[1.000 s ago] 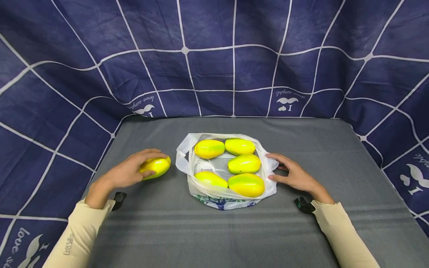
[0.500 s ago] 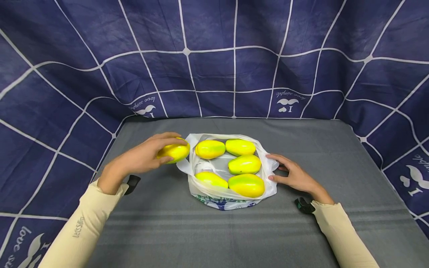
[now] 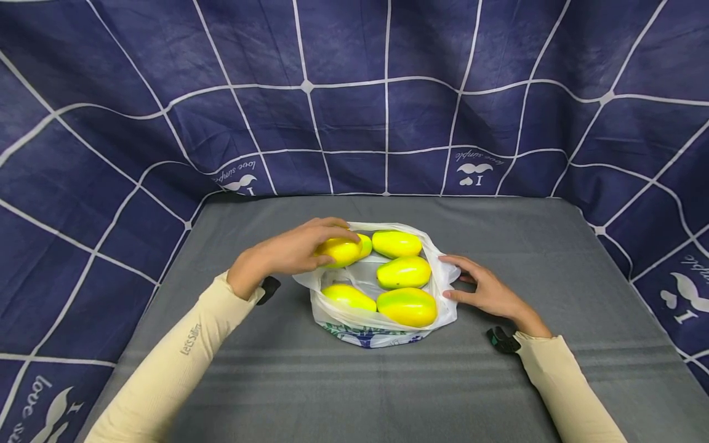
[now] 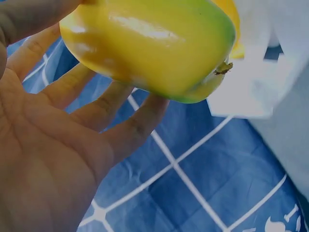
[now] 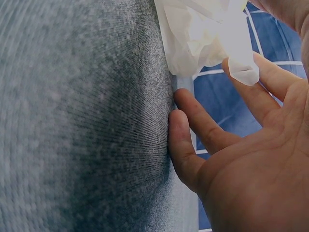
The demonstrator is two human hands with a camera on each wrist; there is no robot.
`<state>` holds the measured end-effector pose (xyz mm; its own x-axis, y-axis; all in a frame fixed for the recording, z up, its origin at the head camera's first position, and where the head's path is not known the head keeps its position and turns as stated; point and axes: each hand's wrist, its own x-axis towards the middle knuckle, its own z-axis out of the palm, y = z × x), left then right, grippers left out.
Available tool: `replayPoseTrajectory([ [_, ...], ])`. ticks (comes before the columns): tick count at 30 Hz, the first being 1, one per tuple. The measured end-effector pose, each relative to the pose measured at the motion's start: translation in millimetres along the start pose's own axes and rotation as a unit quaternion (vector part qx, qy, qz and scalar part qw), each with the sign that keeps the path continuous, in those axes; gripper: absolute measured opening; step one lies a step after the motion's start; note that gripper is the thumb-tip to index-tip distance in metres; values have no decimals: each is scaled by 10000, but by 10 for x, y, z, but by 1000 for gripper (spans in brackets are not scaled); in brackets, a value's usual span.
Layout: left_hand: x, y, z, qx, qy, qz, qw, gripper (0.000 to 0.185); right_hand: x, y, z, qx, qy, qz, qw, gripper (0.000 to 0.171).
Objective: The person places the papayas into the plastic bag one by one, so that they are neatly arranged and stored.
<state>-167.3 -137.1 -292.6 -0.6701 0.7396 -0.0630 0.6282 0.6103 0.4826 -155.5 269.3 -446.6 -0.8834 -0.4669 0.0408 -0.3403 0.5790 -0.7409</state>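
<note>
My left hand (image 3: 293, 249) grips a yellow papaya (image 3: 339, 252) between thumb and fingers, over the left part of a white plastic bag (image 3: 362, 335). In the left wrist view this papaya (image 4: 154, 48) shows a greenish end with a brown stem stub. Several more yellow-green papayas lie inside the bag, among them a large one (image 3: 407, 307) at the front and one (image 3: 396, 243) at the back; another is partly hidden by the held papaya. At the bag's right rim my right hand (image 3: 490, 294) touches the plastic with thumb and index finger spread apart.
The bag stands mouth-up on a grey cloth-covered table (image 3: 382, 394). A dark blue curtain (image 3: 421, 117) with white grid lines rises behind the table and along its sides. Black straps (image 3: 502, 339) sit at both wrists.
My left hand has lifted the papaya off the table left of the bag and carried it right, over the bag's mouth. The right hand has stayed at the rim.
</note>
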Motion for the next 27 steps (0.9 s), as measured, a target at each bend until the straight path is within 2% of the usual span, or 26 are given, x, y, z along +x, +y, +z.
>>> replayPoseTrajectory([
  [9, 227, -99, 217, -25, -165, 446, 9989, 50, 14, -2, 5, -28, 10, -26, 10000, 72],
  [18, 299, -120, 369, -16, -391, 66, 9992, 49, 24, -4, 0, 13, -19, 11, 10000, 73],
  [27, 333, -125, 481, 277, -416, 147, 9986, 46, 3, -5, -12, 16, -10, 4, 10000, 73],
])
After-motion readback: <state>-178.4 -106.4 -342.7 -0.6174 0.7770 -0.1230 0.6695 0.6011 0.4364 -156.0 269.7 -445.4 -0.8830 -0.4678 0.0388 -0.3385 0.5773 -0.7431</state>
